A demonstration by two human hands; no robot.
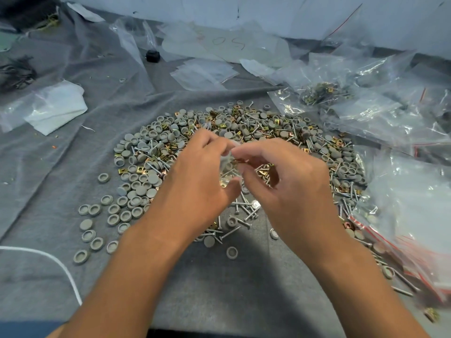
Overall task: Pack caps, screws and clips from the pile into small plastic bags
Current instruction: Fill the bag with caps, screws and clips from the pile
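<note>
Both hands meet at the centre of the frame, above the pile. Left hand (pixel 195 172) has its fingers curled and it holds a small clear plastic bag (pixel 228 164), with the thumb below and the fingertips at the top edge of the bag. Right hand (pixel 288 181) pinches the same bag from the other side, with thumb and forefinger at its opening; the other fingers are bent loosely. Some yellow metal pieces can be seen through the bag, but the picture is blurred there and I cannot tell how many.

Under the hands, in the middle of the frame, lies the wide pile (pixel 244 132) of round grey plastic caps (pixel 133 139), silver metal screws (pixel 246 206) and small yellow metal clips (pixel 123 171), all mixed together. More caps lie apart from the pile at the lower left. Everything rests on a grey cloth-covered table (pixel 219 289).

At the upper right a clear plastic bag filled with screws and clips (pixel 319 93) lies among other crumpled clear bags. At the lower right edge lies a stack of small clear bags with red zip lines (pixel 415 259). A flat stack of empty clear bags (pixel 202 74) is at the upper centre, and near it stands a small black object (pixel 153 55). A white cord (pixel 56 262) curves at the lower left.
</note>
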